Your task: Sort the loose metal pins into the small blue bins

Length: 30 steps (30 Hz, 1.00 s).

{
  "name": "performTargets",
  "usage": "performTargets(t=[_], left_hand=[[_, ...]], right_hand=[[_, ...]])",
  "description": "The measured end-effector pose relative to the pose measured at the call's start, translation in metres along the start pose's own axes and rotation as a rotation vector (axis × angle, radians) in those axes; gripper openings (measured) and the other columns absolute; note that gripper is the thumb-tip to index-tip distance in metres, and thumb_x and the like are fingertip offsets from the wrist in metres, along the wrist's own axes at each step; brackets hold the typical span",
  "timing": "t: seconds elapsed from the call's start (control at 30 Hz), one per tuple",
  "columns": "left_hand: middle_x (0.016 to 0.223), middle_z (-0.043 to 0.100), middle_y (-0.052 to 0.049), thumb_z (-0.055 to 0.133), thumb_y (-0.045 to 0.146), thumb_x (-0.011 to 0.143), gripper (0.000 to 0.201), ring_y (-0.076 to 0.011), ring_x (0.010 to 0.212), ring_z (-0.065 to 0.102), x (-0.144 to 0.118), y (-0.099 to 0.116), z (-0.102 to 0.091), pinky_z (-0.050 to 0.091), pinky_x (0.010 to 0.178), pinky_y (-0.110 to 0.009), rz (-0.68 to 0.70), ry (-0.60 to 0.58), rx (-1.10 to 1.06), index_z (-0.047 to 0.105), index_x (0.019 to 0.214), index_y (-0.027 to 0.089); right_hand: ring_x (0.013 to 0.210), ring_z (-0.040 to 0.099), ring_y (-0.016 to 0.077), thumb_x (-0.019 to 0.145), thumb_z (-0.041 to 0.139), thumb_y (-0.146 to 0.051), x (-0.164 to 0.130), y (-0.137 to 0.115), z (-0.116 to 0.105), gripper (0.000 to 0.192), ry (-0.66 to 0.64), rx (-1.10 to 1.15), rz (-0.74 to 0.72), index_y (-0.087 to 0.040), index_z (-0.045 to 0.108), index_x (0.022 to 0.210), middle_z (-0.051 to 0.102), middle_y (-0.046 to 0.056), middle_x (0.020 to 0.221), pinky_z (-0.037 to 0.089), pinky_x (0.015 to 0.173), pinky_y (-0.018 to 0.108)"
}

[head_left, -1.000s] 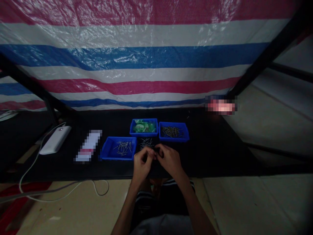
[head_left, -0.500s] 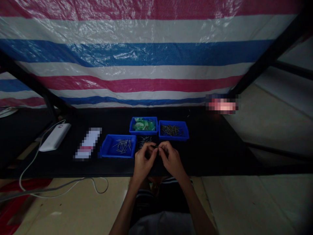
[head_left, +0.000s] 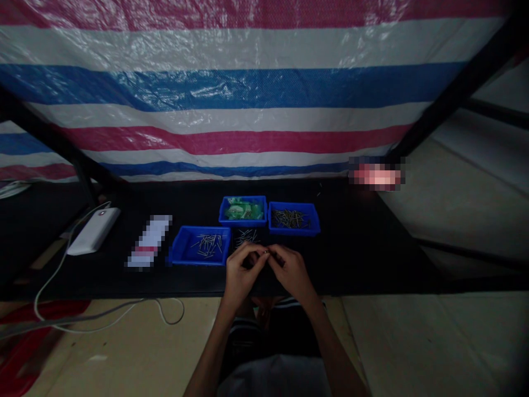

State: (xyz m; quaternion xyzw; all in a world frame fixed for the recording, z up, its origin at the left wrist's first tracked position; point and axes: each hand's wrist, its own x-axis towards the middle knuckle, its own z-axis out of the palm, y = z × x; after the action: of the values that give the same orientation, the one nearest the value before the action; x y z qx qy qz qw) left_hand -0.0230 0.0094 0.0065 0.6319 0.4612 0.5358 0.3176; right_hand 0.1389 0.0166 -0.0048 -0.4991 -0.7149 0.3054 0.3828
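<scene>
My left hand (head_left: 243, 268) and my right hand (head_left: 290, 269) meet fingertip to fingertip above the front of the black table. Both are pinched around something tiny, too small and dark to name. Just beyond them a pile of thin metal pins (head_left: 245, 237) lies on the tabletop, partly hidden by my left hand. To the left, a blue tray (head_left: 184, 254) holds more loose silvery pins (head_left: 210, 246). Behind my hands stands a blue tray (head_left: 269, 219) with brownish, screw-like metal pieces (head_left: 291, 218).
Another blue tray (head_left: 243, 224) holds green plastic packets (head_left: 243, 210). A white power bank (head_left: 94, 231) with a cable lies on the left of the black table (head_left: 363, 253), near a blurred-out flat item (head_left: 149, 241). A striped plastic sheet (head_left: 256, 88) hangs behind.
My right-hand fingers have curled lower and closer against the left fingertips. The trays and other things have stayed in place.
</scene>
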Motion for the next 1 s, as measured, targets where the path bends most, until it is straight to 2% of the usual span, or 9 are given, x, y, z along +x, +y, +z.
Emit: performTargets(t=[0.1, 0.17, 0.47, 0.63, 1.0], left_hand=[[0.083, 0.068, -0.002, 0.074, 0.025, 0.091, 0.006, -0.0128, 0.069, 0.060, -0.0003, -0.0002, -0.0005, 0.048, 0.064, -0.023, -0.017, 0.027, 0.010, 0.075, 0.092, 0.019], [0.082, 0.068, -0.002, 0.074, 0.026, 0.091, 0.007, -0.0128, 0.069, 0.060, -0.0003, 0.0005, -0.0008, 0.048, 0.064, -0.023, -0.032, 0.036, 0.015, 0.074, 0.091, 0.019], [0.082, 0.069, -0.002, 0.073, 0.026, 0.092, 0.009, -0.0137, 0.071, 0.062, 0.0005, -0.0010, 0.0001, 0.049, 0.067, -0.024, -0.063, -0.068, 0.010, 0.077, 0.097, 0.020], [0.081, 0.069, -0.002, 0.071, 0.026, 0.093, 0.009, -0.0141, 0.072, 0.062, 0.0007, -0.0030, -0.0003, 0.048, 0.066, -0.023, -0.071, -0.064, 0.014, 0.078, 0.095, 0.020], [0.081, 0.070, -0.003, 0.069, 0.023, 0.093, 0.009, -0.0148, 0.072, 0.063, 0.0015, -0.0007, -0.0006, 0.049, 0.066, -0.024, -0.075, -0.082, 0.041, 0.077, 0.095, 0.019]], right_hand=[[0.070, 0.064, 0.0157, 0.095, 0.061, -0.024, -0.0001, -0.0011, -0.0005, 0.016, 0.061, 0.029, 0.024, -0.023, 0.073, 0.106, 0.076, 0.003, 0.093, 0.048, 0.067, 0.026], [0.068, 0.062, 0.0151, 0.094, 0.063, -0.025, 0.0001, -0.0018, -0.0014, 0.014, 0.084, 0.041, 0.029, -0.023, 0.074, 0.102, 0.075, 0.002, 0.090, 0.048, 0.067, 0.026], [0.066, 0.058, 0.0139, 0.093, 0.062, -0.021, -0.0008, -0.0058, -0.0048, 0.012, 0.087, 0.039, 0.017, -0.023, 0.073, 0.098, 0.072, 0.001, 0.087, 0.045, 0.063, 0.025], [0.064, 0.058, 0.0133, 0.092, 0.062, -0.021, -0.0008, -0.0058, -0.0042, 0.009, 0.092, 0.051, 0.028, -0.022, 0.071, 0.094, 0.071, -0.001, 0.081, 0.046, 0.064, 0.024], [0.064, 0.062, 0.0137, 0.091, 0.062, -0.023, 0.0001, -0.0034, -0.0029, 0.011, 0.090, 0.040, 0.046, -0.023, 0.071, 0.097, 0.072, 0.000, 0.081, 0.047, 0.063, 0.024]])
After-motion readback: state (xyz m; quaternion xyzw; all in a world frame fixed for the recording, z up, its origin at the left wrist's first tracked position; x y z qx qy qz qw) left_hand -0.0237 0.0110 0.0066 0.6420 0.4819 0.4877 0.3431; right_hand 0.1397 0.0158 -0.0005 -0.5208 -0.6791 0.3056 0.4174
